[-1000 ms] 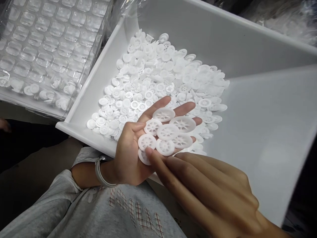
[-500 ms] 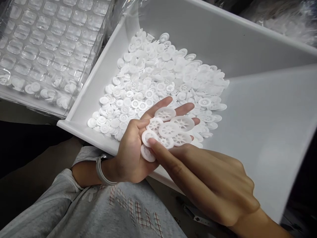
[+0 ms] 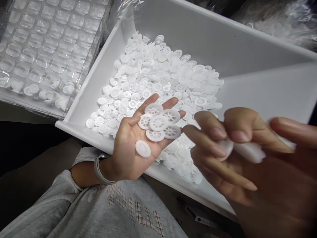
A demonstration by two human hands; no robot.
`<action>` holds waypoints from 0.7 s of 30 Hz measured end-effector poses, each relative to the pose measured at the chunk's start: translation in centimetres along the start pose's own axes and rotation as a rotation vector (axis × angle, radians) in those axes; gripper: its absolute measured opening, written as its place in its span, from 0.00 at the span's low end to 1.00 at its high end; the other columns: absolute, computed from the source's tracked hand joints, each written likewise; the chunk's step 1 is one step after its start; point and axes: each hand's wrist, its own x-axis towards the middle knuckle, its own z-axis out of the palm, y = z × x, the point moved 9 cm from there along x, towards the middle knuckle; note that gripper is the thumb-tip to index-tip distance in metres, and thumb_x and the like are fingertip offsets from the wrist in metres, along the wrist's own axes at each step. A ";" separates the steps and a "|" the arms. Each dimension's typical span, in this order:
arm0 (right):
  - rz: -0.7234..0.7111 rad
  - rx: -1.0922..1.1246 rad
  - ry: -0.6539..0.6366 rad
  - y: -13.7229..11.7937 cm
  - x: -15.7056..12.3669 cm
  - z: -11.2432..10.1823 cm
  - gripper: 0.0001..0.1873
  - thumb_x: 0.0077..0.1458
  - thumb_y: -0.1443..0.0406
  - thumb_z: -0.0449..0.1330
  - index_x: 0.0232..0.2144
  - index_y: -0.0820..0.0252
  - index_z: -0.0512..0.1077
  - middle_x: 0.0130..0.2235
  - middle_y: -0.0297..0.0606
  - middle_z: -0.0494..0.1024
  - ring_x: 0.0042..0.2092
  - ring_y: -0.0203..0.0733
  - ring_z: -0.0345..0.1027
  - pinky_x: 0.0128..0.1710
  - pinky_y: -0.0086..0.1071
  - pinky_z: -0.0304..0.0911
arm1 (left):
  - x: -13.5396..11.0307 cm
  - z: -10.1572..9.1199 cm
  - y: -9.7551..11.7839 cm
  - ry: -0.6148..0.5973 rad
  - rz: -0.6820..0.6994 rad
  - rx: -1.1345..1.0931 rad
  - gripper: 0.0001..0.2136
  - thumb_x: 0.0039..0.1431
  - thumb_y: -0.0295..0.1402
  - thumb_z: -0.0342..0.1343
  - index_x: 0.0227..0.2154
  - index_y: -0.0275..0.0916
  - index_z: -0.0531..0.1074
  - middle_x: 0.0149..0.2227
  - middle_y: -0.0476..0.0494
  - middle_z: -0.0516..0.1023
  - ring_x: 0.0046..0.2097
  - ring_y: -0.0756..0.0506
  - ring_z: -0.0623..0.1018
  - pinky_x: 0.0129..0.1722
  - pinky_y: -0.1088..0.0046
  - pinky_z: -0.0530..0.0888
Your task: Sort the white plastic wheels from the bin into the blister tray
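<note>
My left hand (image 3: pixel 128 155) is palm up above the near side of the pile, fingers spread, with a cluster of white plastic gears (image 3: pixel 158 123) lying across it. One smaller white disc (image 3: pixel 143 148) rests apart near the heel of the palm. To the right, my right hand (image 3: pixel 247 178) is turned with its palm partly up and curled around white pieces (image 3: pixel 249 152), blurred by motion; they look like the same gears. Beneath both hands a large pile of white gears (image 3: pixel 141 74) covers the left part of a white bin (image 3: pixel 195 36).
Left of the bin lies a clear blister tray (image 3: pixel 37 59); white pieces sit in its nearest row of pockets. Clear plastic film (image 3: pixel 284 26) is heaped beyond the bin's far edge. The bin's near rim (image 3: pixel 84 137) runs close to my body.
My right hand has pulled away from the left palm to the right and turned over, now with white pieces in its fingers. Fewer gears lie near the left palm's heel.
</note>
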 end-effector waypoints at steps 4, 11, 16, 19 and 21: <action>0.034 0.064 -0.047 -0.1 -0.9 2.0 0.10 0.65 0.66 0.51 0.31 0.54 0.68 0.23 0.28 0.63 0.19 0.29 0.58 0.13 0.24 0.55 | 0.0 0.0 -0.1 -0.002 0.001 -0.006 0.23 0.66 0.33 0.37 0.63 0.45 0.59 0.62 0.49 0.69 0.63 0.44 0.67 0.66 0.61 0.60; -0.542 -0.529 -0.082 -4.3 -4.6 5.1 0.15 0.57 0.76 0.55 0.47 0.74 0.71 0.24 0.37 0.69 0.25 0.37 0.61 0.17 0.34 0.53 | 0.0 0.1 -0.1 -0.003 -0.010 -0.004 0.23 0.66 0.34 0.37 0.61 0.48 0.62 0.62 0.53 0.69 0.64 0.44 0.65 0.67 0.60 0.56; -0.615 -0.592 -0.124 -5.0 -4.5 5.9 0.08 0.53 0.78 0.58 0.37 0.71 0.73 0.25 0.40 0.72 0.27 0.41 0.66 0.19 0.35 0.57 | -0.2 0.4 -0.1 -0.036 -0.020 0.003 0.24 0.66 0.32 0.36 0.64 0.45 0.59 0.63 0.49 0.67 0.63 0.44 0.66 0.68 0.60 0.55; -0.662 -0.670 -0.077 -5.4 -4.6 6.0 0.06 0.51 0.78 0.61 0.31 0.66 0.74 0.24 0.38 0.72 0.27 0.41 0.67 0.18 0.35 0.58 | -0.2 0.4 0.0 -0.047 -0.027 0.024 0.25 0.66 0.31 0.35 0.64 0.45 0.59 0.62 0.49 0.69 0.62 0.44 0.67 0.67 0.61 0.58; -0.698 -0.714 -0.014 -5.6 -4.8 5.9 0.06 0.50 0.78 0.63 0.29 0.65 0.74 0.23 0.37 0.71 0.27 0.41 0.67 0.18 0.34 0.58 | -0.2 0.3 -0.1 -0.051 -0.035 0.047 0.25 0.65 0.31 0.34 0.63 0.47 0.60 0.61 0.52 0.70 0.63 0.45 0.67 0.66 0.61 0.60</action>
